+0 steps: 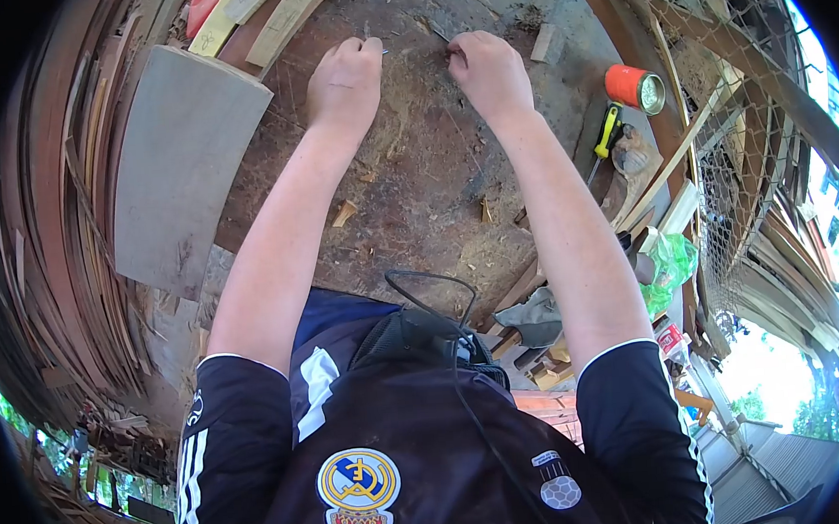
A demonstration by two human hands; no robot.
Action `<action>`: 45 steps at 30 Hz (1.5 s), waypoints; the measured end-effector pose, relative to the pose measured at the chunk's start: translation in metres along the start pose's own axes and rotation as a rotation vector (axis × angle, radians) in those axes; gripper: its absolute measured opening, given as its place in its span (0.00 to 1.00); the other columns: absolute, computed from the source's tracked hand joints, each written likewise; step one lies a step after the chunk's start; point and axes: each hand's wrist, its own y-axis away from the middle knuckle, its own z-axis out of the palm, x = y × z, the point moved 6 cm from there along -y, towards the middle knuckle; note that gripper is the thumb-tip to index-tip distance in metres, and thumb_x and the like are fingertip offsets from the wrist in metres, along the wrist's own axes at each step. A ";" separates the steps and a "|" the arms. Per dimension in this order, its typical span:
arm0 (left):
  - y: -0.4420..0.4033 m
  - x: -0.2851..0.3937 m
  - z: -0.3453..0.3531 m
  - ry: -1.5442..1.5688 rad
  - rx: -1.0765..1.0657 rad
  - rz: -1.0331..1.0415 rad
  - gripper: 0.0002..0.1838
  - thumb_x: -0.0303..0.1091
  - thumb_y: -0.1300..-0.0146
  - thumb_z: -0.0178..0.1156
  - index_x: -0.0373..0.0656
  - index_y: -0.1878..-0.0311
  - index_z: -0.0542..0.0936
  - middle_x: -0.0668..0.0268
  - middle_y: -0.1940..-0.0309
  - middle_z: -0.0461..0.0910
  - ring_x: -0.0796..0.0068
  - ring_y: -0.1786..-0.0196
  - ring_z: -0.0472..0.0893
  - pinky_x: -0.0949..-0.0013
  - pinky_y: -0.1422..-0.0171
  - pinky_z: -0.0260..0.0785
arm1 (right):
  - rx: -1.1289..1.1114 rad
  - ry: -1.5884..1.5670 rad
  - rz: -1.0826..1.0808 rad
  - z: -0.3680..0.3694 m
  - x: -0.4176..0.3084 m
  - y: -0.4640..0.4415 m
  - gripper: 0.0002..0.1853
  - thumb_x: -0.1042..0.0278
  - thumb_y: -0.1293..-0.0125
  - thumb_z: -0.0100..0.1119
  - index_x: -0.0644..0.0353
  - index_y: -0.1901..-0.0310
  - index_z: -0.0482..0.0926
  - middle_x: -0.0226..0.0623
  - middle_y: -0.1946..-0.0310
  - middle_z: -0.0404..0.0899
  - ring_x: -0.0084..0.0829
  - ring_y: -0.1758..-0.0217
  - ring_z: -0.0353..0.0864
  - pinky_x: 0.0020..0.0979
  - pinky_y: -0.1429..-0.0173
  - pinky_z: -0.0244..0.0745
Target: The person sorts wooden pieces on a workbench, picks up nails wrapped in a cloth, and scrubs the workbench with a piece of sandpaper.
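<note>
Both arms reach out over a worn brown worktop [414, 166]. My left hand [344, 82] is closed, its back toward me, and a small shiny metal tip shows beside the fingers; the rest of that item is hidden. To its right, my right hand [490, 70] is closed too, with the fingers curled inward. From its fingertips a thin dark metal piece [439, 36] sticks out toward the far left, too small to name. The hands are apart, with bare worktop between them.
A grey board [188, 161] and wooden strips [294, 20] lie at the left. On the right are an orange-red can [635, 88], a yellow-handled screwdriver [608, 133], a small wood block [548, 43] and a green plastic bag [670, 268]. Wire mesh [735, 166] stands beyond.
</note>
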 end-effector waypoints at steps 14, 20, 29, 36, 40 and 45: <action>0.078 0.001 -0.026 0.420 -0.025 -0.127 0.03 0.24 0.40 0.65 0.37 0.64 0.81 0.55 0.65 0.83 0.51 0.61 0.83 0.56 0.55 0.75 | 0.080 0.043 0.025 0.015 0.004 -0.032 0.11 0.66 0.43 0.65 0.59 0.60 0.89 0.44 0.66 0.87 0.42 0.62 0.88 0.36 0.51 0.83; 0.116 0.004 -0.027 0.418 -0.079 -0.091 0.04 0.24 0.39 0.67 0.36 0.61 0.83 0.57 0.65 0.84 0.62 0.64 0.85 0.65 0.58 0.77 | -0.057 0.104 0.367 0.005 0.002 -0.054 0.10 0.76 0.38 0.54 0.70 0.63 0.85 0.63 0.60 0.84 0.58 0.51 0.86 0.50 0.46 0.82; 0.159 0.007 -0.037 0.624 -0.219 -0.266 0.05 0.26 0.36 0.68 0.37 0.58 0.86 0.62 0.65 0.87 0.75 0.64 0.87 0.73 0.57 0.77 | -0.032 0.288 -0.011 0.006 0.004 -0.011 0.08 0.78 0.43 0.56 0.70 0.65 0.84 0.57 0.65 0.84 0.55 0.53 0.85 0.48 0.46 0.81; 0.191 0.001 -0.025 0.723 -0.221 -0.332 0.05 0.26 0.37 0.68 0.37 0.60 0.85 0.60 0.68 0.86 0.70 0.66 0.86 0.70 0.58 0.77 | -0.018 0.370 -0.035 0.009 0.023 -0.015 0.09 0.72 0.47 0.63 0.67 0.65 0.83 0.56 0.66 0.84 0.53 0.55 0.86 0.46 0.50 0.81; 0.198 0.000 -0.038 0.767 -0.308 -0.377 0.06 0.28 0.35 0.69 0.37 0.57 0.86 0.63 0.65 0.88 0.78 0.62 0.86 0.74 0.54 0.77 | -0.069 0.106 0.055 -0.014 0.021 0.018 0.15 0.68 0.51 0.69 0.62 0.60 0.87 0.56 0.66 0.86 0.53 0.58 0.87 0.41 0.51 0.83; 0.204 0.005 -0.046 0.854 -0.383 -0.472 0.09 0.31 0.34 0.69 0.37 0.56 0.86 0.68 0.67 0.87 0.81 0.64 0.83 0.75 0.56 0.75 | -0.216 -0.265 0.497 -0.068 0.026 0.142 0.10 0.70 0.41 0.67 0.62 0.58 0.88 0.32 0.70 0.88 0.21 0.68 0.87 0.26 0.58 0.81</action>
